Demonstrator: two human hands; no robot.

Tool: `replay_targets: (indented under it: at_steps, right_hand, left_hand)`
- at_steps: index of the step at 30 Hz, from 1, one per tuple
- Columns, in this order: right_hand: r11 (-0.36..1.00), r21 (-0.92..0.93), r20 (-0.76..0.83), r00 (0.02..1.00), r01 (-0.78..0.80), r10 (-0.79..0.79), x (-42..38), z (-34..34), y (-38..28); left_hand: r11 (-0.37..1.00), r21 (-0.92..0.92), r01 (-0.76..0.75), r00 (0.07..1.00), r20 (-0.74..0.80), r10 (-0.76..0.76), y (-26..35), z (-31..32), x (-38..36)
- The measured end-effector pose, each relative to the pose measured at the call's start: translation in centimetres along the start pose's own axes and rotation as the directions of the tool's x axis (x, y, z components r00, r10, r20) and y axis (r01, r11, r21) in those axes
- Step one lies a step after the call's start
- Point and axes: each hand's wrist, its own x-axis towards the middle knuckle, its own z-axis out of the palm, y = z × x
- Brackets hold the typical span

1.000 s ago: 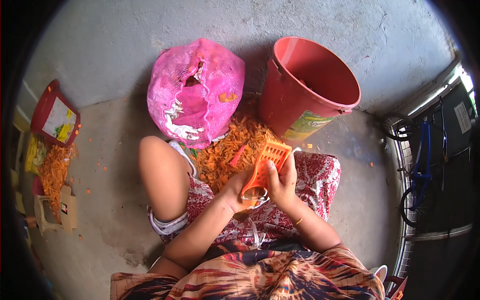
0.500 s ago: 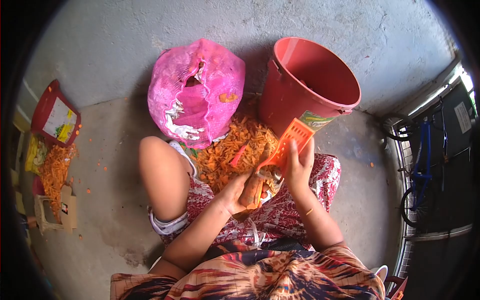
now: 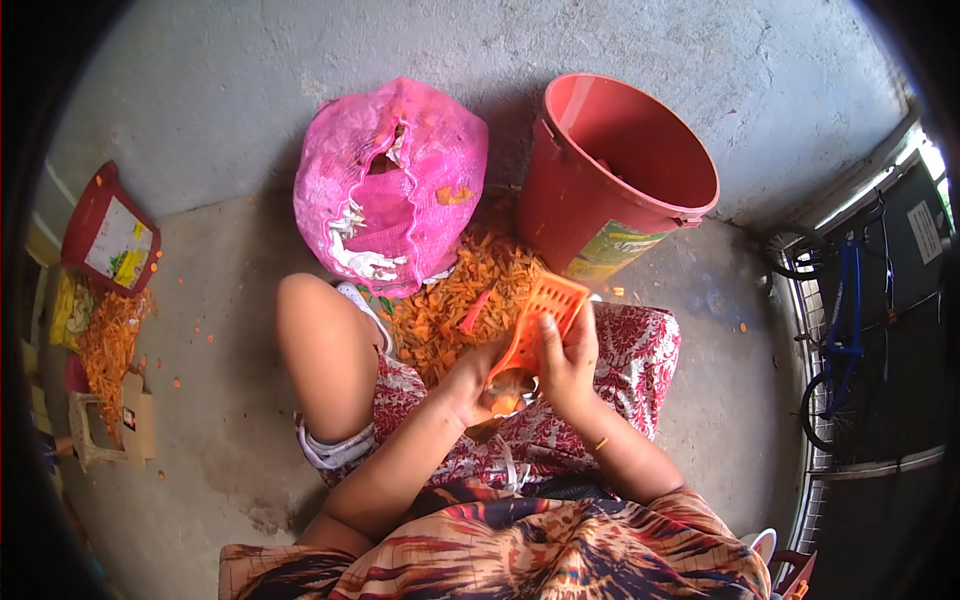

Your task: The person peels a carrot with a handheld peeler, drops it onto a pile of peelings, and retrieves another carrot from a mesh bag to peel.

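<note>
My right hand [image 3: 570,360] grips an orange plastic peeler [image 3: 556,296] with a perforated handle, thumb laid along it. The peeler's working end slants down to the left over a carrot [image 3: 503,402]. Fingers wrapped round it, my left hand [image 3: 466,388] holds this carrot low between my knees, and much of it is hidden by the peeler and fingers. Just beyond both hands lies a heap of orange carrot peelings [image 3: 440,330], with a red handle-like piece [image 3: 476,312] on top.
A pink mesh sack [image 3: 350,190] and a tall red bucket [image 3: 575,215] stand against the wall [image 3: 250,100]. To the left, a red container [image 3: 100,200] sits behind more peelings [image 3: 110,335]. A blue bicycle [image 3: 846,310] leans by the gate at right.
The peeler has moved down and left, toward my left hand, together with my right hand. The carrot, earlier seen lengthwise, is now mostly covered.
</note>
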Motion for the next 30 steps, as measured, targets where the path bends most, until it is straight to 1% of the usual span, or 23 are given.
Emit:
replay_targets:
  at_steps: [1, 2, 3, 4, 5, 6, 7, 9, 10, 11, 12, 13, 15, 16, 17, 18, 19, 21, 24, 26, 27, 29, 30]
  right_hand:
    - [0.998, -0.058, -0.004, 1.0, -0.013, 0.012, 0.6, -0.7, 0.4]
    - [0.993, -0.118, -0.08, 0.996, 0.017, -0.027, 1.9, -1.3, 0.6]
    - [0.998, -0.066, -0.178, 0.984, 0.003, -0.015, 3.6, -1.7, 0.7]
    - [0.964, -0.264, -0.276, 0.96, -0.025, -0.051, 5.4, -3.7, 4.1]
    - [0.952, -0.301, -0.361, 0.916, 0.063, -0.175, 7.0, -4.6, 5.7]
    - [0.99, -0.144, -0.425, 0.903, -0.004, -0.058, 7.7, -4.9, 5.7]
    - [0.971, -0.233, -0.469, 0.88, -0.048, -0.069, 8.5, -5.7, 5.7]
    - [0.991, -0.112, -0.517, 0.847, 0.079, -0.126, 9.4, -5.8, 5.1]
    - [0.991, -0.088, -0.457, 0.88, 0.102, -0.131, 8.8, -5.6, 4.6]
    - [0.994, -0.105, -0.367, 0.929, 0.007, -0.045, 7.7, -5.2, 4.0]
    - [0.998, -0.07, -0.3, 0.954, -0.003, -0.018, 6.4, -4.0, 2.3]
    - [0.999, -0.036, -0.231, 0.973, -0.016, 0.007, 5.2, -2.6, 0.7]
    - [0.99, 0.135, -0.099, 0.994, -0.038, 0.052, 2.9, -0.9, -0.5]
    - [0.976, 0.21, -0.041, 0.996, -0.064, 0.074, 1.9, -0.2, -0.6]
    - [0.955, 0.282, 0.019, 0.996, -0.092, 0.091, 1.1, 0.2, -0.7]
    - [0.948, 0.296, 0.084, 0.992, -0.12, 0.099, 0.4, 0.3, -0.8]
    - [0.94, 0.315, 0.07, 0.991, -0.133, 0.117, 0.1, 0.6, -0.9]
    - [0.961, 0.253, 0.065, 0.993, -0.11, 0.097, 0.0, 0.9, -1.3]
    - [0.953, 0.255, 0.067, 0.987, -0.162, 0.149, 0.1, 0.8, -1.2]
    - [0.987, 0.134, 0.04, 0.995, -0.094, 0.09, 0.1, 0.7, -1.1]
    - [0.996, 0.072, 0.029, 0.998, -0.06, 0.058, 0.1, 0.6, -1.0]
    - [0.991, 0.135, -0.121, 0.993, 0.017, -0.001, 1.7, 0.5, -0.5]
    - [0.998, 0.051, -0.148, 0.989, 0.028, -0.02, 3.1, -0.7, 0.4]
  left_hand:
    - [0.999, 0.041, 0.019, 0.996, 0.09, -0.023, 0.1, -0.2, -0.2]
    - [0.994, -0.031, 0.107, 0.994, 0.015, -0.106, -0.1, 0.2, -0.3]
    - [0.995, -0.009, 0.096, 0.995, 0.007, -0.096, -0.1, 0.5, -0.5]
    - [0.996, 0.011, 0.087, 0.996, -0.002, -0.087, -0.2, 0.6, -0.6]
    - [0.996, 0.032, 0.078, 0.997, -0.01, -0.078, -0.2, 0.9, -0.8]
    - [0.994, 0.087, 0.066, 0.998, -0.023, -0.064, -0.1, 1.4, -1.1]
    - [0.997, 0.041, 0.072, 0.997, -0.023, -0.071, -0.1, 1.3, -1.1]
    - [0.996, -0.053, 0.076, 0.997, -0.019, -0.077, -0.2, 0.9, -1.0]
    - [0.997, -0.047, 0.066, 0.995, -0.076, -0.07, -0.2, 1.0, -1.0]
    - [0.997, -0.042, 0.06, 0.989, -0.132, -0.065, 0.0, 1.2, -0.9]
    - [0.998, -0.035, 0.057, 0.98, -0.188, -0.062, 0.1, 1.3, -0.9]
    - [0.998, -0.042, 0.057, 0.993, -0.105, -0.061, 0.2, 0.7, -0.6]
    - [0.997, -0.055, 0.057, 0.997, 0.059, -0.054, 0.4, -1.0, -0.1]
    - [0.998, -0.068, 0.02, 0.985, 0.172, -0.008, 0.7, -0.5, -0.2]
    - [0.996, -0.082, -0.02, 0.997, 0.073, 0.026, 0.8, 0.0, -0.1]
    - [0.994, -0.093, -0.061, 0.998, -0.027, 0.059, 0.7, 0.6, 0.3]
    - [0.99, -0.099, -0.102, 0.988, -0.127, 0.089, 0.6, 1.1, 0.5]
    - [0.986, -0.107, -0.126, 0.99, -0.082, 0.118, 0.6, 1.4, 0.4]
    - [0.986, -0.099, -0.136, 0.989, -0.077, 0.128, 0.5, 2.1, 0.3]
    - [0.987, -0.082, -0.135, 0.989, -0.079, 0.128, 0.6, 3.0, -0.1]
    - [0.993, -0.08, -0.088, 0.995, 0.043, 0.092, 0.7, 1.9, 0.1]
    - [0.998, -0.059, 0.002, 0.959, 0.282, 0.014, 0.7, -1.2, 0.3]
    - [1.0, -0.021, -0.022, 0.998, 0.061, 0.024, 0.4, 0.4, -0.4]
